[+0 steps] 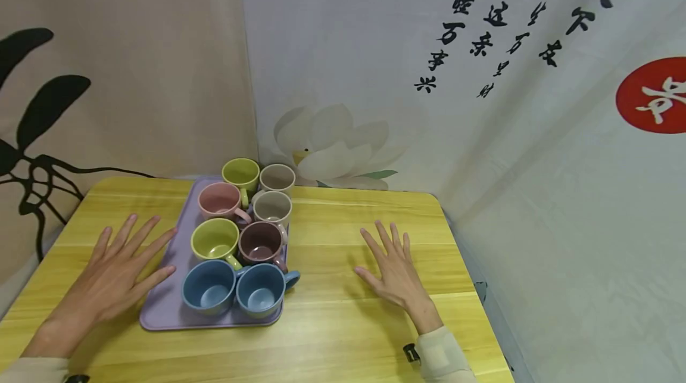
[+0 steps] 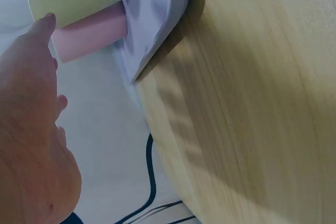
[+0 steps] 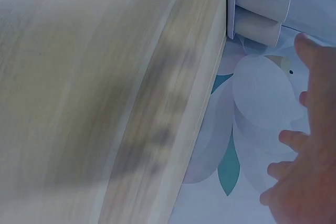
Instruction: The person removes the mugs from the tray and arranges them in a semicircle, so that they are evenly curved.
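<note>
two bare hands fanned out, one on each side of a tray of cups!
and here's the picture: the lilac tray [image 1: 167, 307] sits on the left part of the wooden table [image 1: 343, 323], eight upright cups in two columns. left column, near to far: blue cup [image 1: 208, 287], lime cup [image 1: 214, 240], pink cup [image 1: 219, 200], second lime cup [image 1: 240, 173]. right column: second blue cup [image 1: 260, 291], plum cup [image 1: 259, 244], beige cup [image 1: 272, 207], second beige cup [image 1: 277, 178]. the left hand [image 1: 117, 274], fingers straight and spread, hovers by the tray's left edge, fingertips nearest the cups; over on the right, the right hand [image 1: 395, 276] hangs above bare wood, fingers extended and parted, well apart from the tray, shadow below it.
</note>
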A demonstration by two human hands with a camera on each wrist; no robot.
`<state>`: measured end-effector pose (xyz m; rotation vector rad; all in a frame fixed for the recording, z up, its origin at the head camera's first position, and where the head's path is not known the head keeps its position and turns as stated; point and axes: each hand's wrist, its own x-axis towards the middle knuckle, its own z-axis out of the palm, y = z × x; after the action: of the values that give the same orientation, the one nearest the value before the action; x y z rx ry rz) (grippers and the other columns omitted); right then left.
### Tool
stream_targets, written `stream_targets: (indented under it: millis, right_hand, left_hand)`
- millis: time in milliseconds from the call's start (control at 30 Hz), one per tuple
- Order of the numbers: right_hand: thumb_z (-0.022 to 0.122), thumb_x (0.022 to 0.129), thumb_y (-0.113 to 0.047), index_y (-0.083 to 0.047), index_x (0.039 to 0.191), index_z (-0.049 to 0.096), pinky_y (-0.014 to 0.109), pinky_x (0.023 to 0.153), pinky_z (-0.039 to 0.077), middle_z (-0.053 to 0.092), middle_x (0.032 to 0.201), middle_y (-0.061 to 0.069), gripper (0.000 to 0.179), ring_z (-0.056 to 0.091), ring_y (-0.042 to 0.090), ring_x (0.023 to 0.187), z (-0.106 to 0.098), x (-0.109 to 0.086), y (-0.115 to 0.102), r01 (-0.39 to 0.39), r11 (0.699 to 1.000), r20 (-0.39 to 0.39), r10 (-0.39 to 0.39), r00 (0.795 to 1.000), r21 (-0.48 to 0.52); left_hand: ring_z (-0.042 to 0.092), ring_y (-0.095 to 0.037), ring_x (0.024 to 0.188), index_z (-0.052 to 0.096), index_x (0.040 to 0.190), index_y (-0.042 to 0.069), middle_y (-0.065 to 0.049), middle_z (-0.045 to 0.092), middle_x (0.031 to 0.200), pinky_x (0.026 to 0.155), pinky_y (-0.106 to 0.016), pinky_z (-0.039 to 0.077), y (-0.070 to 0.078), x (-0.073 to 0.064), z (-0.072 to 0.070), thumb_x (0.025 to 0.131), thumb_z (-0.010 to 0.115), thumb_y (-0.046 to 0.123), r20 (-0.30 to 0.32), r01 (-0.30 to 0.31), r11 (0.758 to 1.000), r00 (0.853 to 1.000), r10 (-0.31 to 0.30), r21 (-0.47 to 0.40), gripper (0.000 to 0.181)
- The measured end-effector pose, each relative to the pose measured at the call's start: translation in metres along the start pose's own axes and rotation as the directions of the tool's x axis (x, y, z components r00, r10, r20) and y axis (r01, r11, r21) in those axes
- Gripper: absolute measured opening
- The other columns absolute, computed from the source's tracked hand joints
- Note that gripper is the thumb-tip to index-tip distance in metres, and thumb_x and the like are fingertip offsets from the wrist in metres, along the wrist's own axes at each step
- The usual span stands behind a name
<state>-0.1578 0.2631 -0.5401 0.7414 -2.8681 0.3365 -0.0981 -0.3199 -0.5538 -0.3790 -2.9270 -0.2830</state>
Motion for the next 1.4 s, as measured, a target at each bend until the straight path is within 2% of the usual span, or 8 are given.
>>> stream_targets:
  millis: [133,300,433,667,800,1000,1167,1400]
  right_hand:
    - [0.069,0.108,-0.057,-0.031,0.182,0.023,0.084,0.136,0.016,0.021,0.190,0.018,0.092,0.014,0.056,0.175,-0.001,0.002,-0.003,0.027,1.000,-0.011,-0.027,1.000,0.010]
    - [0.065,0.110,-0.061,-0.029,0.182,0.025,0.085,0.134,0.018,0.025,0.189,0.017,0.088,0.017,0.056,0.175,0.000,0.003,-0.011,0.066,0.996,-0.023,-0.065,0.998,0.064]
    - [0.067,0.110,-0.058,-0.028,0.181,0.027,0.083,0.136,0.019,0.030,0.188,0.016,0.087,0.020,0.053,0.175,0.003,0.004,-0.022,0.087,0.988,-0.017,-0.085,0.996,0.127]
    - [0.071,0.110,-0.051,-0.027,0.182,0.026,0.073,0.141,0.019,0.030,0.189,0.008,0.088,0.022,0.044,0.177,0.011,0.007,-0.046,0.097,0.969,0.019,-0.104,0.994,0.228]
    - [0.070,0.110,-0.054,-0.031,0.182,0.024,0.071,0.140,0.023,0.030,0.189,0.005,0.088,0.024,0.042,0.177,0.016,0.010,-0.059,0.067,0.942,0.070,-0.095,0.993,0.330]
    - [0.069,0.110,-0.055,-0.045,0.180,0.019,0.067,0.137,0.036,0.028,0.190,-0.004,0.086,0.029,0.033,0.177,0.024,0.013,-0.074,0.001,0.876,0.158,-0.088,0.984,0.482]
    - [0.071,0.110,-0.050,-0.039,0.179,0.027,0.063,0.137,0.037,0.032,0.188,-0.003,0.082,0.035,0.029,0.174,0.031,0.016,-0.082,0.019,0.839,0.162,-0.127,0.979,0.544]
    - [0.071,0.111,-0.047,-0.031,0.176,0.037,0.058,0.136,0.041,0.043,0.183,0.001,0.075,0.046,0.029,0.169,0.037,0.019,-0.088,0.026,0.812,0.174,-0.157,0.972,0.583]
  left_hand:
    - [-0.023,-0.038,0.178,0.027,0.181,0.027,-0.015,0.002,0.193,0.136,-0.060,-0.031,-0.002,0.002,-0.001,0.110,0.065,0.056,-0.002,-0.009,1.000,1.000,0.009,-0.015,0.086]
    - [-0.022,-0.038,0.178,0.027,0.181,0.025,-0.015,0.003,0.193,0.136,-0.058,-0.031,-0.009,0.006,0.001,0.112,0.065,0.051,0.004,-0.016,0.997,1.000,0.016,-0.075,0.083]
    - [-0.018,-0.043,0.178,0.024,0.182,0.026,-0.019,0.005,0.192,0.136,-0.059,-0.031,-0.014,0.010,0.005,0.113,0.064,0.051,0.037,0.003,0.992,0.999,0.001,-0.122,0.084]
    - [-0.009,-0.053,0.177,0.023,0.182,0.023,-0.024,0.008,0.191,0.137,-0.064,-0.027,-0.022,0.017,0.017,0.115,0.060,0.053,0.099,0.048,0.983,0.995,-0.031,-0.175,0.082]
    - [0.000,-0.058,0.175,0.022,0.182,0.022,-0.028,0.013,0.189,0.139,-0.069,-0.020,-0.028,0.021,0.025,0.117,0.057,0.052,0.117,0.056,0.977,0.993,-0.032,-0.205,0.080]
    - [0.007,-0.063,0.172,0.024,0.182,0.020,-0.033,0.018,0.186,0.138,-0.077,-0.013,-0.038,0.023,0.038,0.116,0.056,0.057,0.167,0.098,0.968,0.984,-0.059,-0.230,0.082]
    - [0.006,-0.064,0.172,0.023,0.182,0.019,-0.034,0.018,0.185,0.135,-0.083,-0.010,-0.046,0.026,0.046,0.116,0.052,0.061,0.226,0.134,0.957,0.971,-0.075,-0.258,0.083]
    - [0.006,-0.067,0.170,0.021,0.182,0.019,-0.036,0.018,0.184,0.131,-0.088,-0.009,-0.052,0.030,0.053,0.116,0.050,0.062,0.268,0.164,0.952,0.959,-0.093,-0.259,0.084]
